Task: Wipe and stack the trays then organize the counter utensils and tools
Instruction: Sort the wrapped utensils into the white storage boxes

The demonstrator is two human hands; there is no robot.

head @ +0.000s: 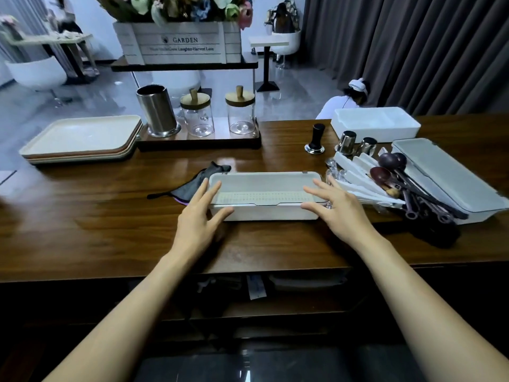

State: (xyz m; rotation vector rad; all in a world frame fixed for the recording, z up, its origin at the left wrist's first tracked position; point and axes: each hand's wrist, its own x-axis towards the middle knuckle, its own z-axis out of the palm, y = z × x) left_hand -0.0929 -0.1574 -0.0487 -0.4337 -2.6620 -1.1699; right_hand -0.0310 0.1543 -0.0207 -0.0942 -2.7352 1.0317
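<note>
trays (pixel 80 139) stacked at counter's far left, that part looks done | cloth (pixel 192 183) lies beside white organizer box (pixel 264 210) | my left hand (pixel 198 216) and right hand (pixel 338 208) spread, gripping nothing, at the box's ends | utensil heap (pixel 385 183) right of it, unsorted, judged left to do

Both bare forearms reach forward from the lower corners and converge toward the middle. The left hand (pixel 197 216) is held palm down, its fingers (pixel 214 190) straight and spread, thumb angled inward. The right hand (pixel 340 209) mirrors it, palm down with fingers (pixel 321 186) straight and fanned, thumb extended toward the other hand.
</note>
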